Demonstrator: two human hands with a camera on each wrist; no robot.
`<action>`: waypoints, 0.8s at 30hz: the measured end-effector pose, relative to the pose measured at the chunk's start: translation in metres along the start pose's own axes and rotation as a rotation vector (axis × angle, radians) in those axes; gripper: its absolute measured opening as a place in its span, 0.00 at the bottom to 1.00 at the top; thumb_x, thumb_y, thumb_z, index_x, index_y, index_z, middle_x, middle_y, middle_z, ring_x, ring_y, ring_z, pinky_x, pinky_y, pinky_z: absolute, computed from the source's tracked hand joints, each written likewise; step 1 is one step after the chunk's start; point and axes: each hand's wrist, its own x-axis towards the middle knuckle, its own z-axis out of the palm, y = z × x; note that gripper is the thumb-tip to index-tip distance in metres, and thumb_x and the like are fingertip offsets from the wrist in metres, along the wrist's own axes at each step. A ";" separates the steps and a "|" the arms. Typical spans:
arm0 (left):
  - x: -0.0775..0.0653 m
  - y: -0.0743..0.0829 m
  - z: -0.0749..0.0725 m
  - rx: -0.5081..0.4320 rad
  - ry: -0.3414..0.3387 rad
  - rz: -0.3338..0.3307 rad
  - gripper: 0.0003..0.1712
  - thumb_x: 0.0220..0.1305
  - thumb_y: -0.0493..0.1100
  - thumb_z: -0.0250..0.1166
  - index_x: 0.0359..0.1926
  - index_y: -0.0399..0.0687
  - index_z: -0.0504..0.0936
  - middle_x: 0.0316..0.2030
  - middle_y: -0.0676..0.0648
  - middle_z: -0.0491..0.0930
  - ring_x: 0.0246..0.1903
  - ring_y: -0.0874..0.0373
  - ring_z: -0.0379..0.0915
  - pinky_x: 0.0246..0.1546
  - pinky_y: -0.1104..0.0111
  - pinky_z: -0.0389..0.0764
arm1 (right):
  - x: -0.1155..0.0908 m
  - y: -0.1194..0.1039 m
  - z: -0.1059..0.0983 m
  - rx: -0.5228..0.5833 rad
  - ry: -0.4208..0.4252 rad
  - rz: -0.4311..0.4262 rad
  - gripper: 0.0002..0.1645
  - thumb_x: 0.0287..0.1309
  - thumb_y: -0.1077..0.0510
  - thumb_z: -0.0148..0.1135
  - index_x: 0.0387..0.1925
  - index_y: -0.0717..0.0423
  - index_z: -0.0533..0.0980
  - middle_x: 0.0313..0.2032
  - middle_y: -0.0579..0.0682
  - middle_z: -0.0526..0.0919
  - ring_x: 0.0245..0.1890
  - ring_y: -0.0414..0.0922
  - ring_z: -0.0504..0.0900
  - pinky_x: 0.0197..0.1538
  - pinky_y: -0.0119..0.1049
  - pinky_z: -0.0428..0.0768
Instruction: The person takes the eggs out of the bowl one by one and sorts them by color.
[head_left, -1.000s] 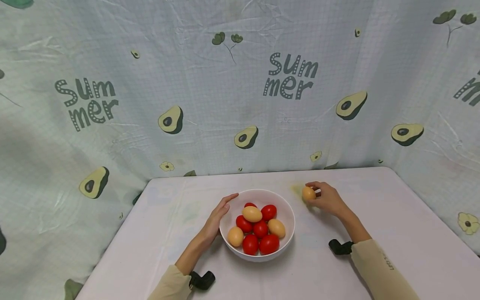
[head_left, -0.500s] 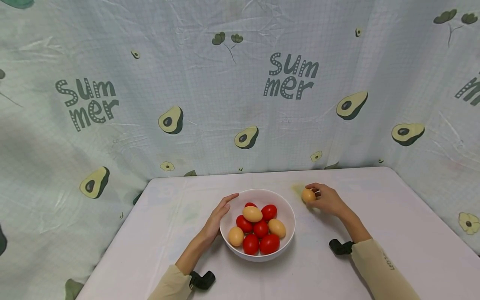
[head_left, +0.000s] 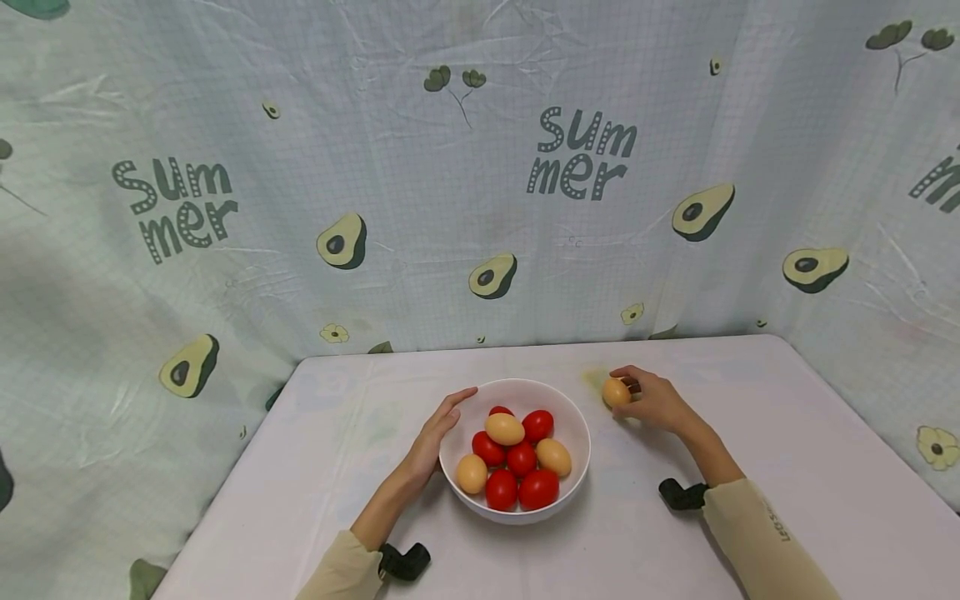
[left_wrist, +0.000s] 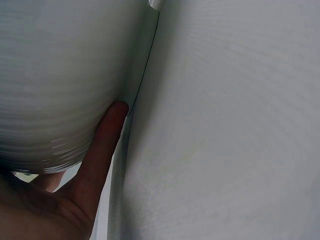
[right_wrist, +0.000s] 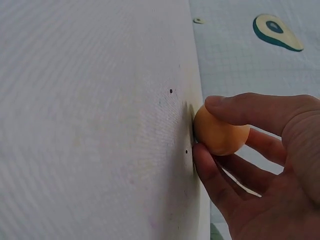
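Note:
A white bowl (head_left: 516, 517) stands on the table, holding several red eggs (head_left: 539, 489) and 3 tan eggs (head_left: 505, 428). My left hand (head_left: 429, 437) rests along the bowl's left side, its fingers stretched out against the outer wall. In the left wrist view one straight finger (left_wrist: 102, 150) lies along the wall of the bowl (left_wrist: 60, 90), low by the tabletop. Right of the bowl, my right hand (head_left: 651, 400) pinches another tan egg (head_left: 616, 392). The right wrist view has this egg (right_wrist: 222, 131) between thumb and fingertips, close over the table surface.
The table (head_left: 600, 542) has a pale cloth with faint prints. Behind and beside it hangs a curtain (head_left: 420, 183) printed with avocados and lettering. Each wrist wears a black camera mount (head_left: 405, 562).
My right hand has barely moved, keeping the tan egg between its fingers. My left hand and the bowl stay where they were.

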 end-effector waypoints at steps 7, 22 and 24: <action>0.000 -0.001 -0.001 0.017 -0.009 0.007 0.26 0.76 0.56 0.36 0.71 0.63 0.59 0.73 0.50 0.54 0.68 0.44 0.58 0.63 0.52 0.71 | -0.001 -0.001 -0.001 0.000 -0.009 0.009 0.36 0.51 0.57 0.70 0.61 0.60 0.68 0.56 0.65 0.76 0.55 0.59 0.76 0.54 0.52 0.78; 0.000 -0.001 -0.001 0.012 -0.009 0.006 0.26 0.76 0.55 0.37 0.71 0.63 0.60 0.73 0.51 0.55 0.69 0.45 0.58 0.65 0.51 0.68 | -0.002 -0.001 -0.004 -0.011 -0.026 -0.005 0.37 0.52 0.56 0.70 0.62 0.61 0.67 0.55 0.66 0.77 0.56 0.60 0.75 0.56 0.55 0.76; 0.000 -0.001 0.000 0.010 -0.003 0.001 0.26 0.76 0.55 0.37 0.71 0.64 0.60 0.73 0.52 0.55 0.69 0.46 0.57 0.66 0.51 0.66 | -0.002 -0.001 -0.005 -0.010 -0.031 -0.012 0.38 0.52 0.55 0.70 0.63 0.61 0.67 0.55 0.66 0.76 0.56 0.61 0.75 0.56 0.56 0.75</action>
